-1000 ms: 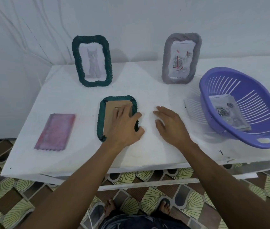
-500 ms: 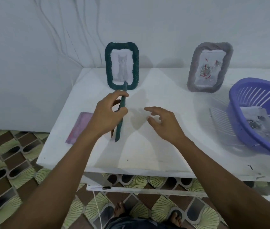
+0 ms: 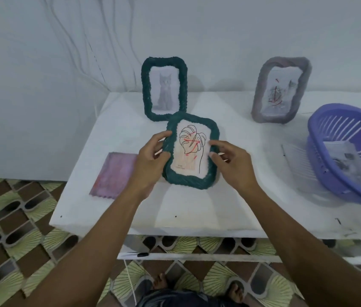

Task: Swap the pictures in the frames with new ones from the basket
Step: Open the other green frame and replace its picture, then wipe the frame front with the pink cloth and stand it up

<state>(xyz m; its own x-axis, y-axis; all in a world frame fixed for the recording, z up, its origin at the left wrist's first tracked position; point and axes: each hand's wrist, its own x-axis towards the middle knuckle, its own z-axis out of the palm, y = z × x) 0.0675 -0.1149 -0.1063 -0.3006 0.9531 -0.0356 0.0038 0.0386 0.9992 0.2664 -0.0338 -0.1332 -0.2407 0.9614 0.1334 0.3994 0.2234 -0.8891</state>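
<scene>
The left fingers (image 3: 164, 135) curl round the left rim of a green frame (image 3: 188, 182), thumb on the front and the rest behind. The right fingers (image 3: 216, 143) pinch its right rim at the edge of the picture. Both the left hand (image 3: 150, 161) and the right hand (image 3: 233, 166) grip it, well to the left of the purple basket (image 3: 321, 120).

A second ago this frame lay face down on the bench (image 3: 197, 218) under the left hand alone, with its cardboard back up. Now it is flipped face up and the right hand has joined. The leaf drawing (image 3: 191, 149) with red strokes shows, so it looks like a check of the fit. Whether this sheet is the old one or the new one I cannot tell.

The frame is portrait. Its long axis runs from the person toward the wall, with the top edge farther off. Its face tilts up toward the camera and the drawing reads right way up. Whether its lower edge touches the bench is unclear.

The cat frame (image 3: 145, 89) stands farther left of the basket, and a grey frame (image 3: 261, 103) stands just behind it. Loose pictures (image 3: 350, 165) lie inside.
</scene>
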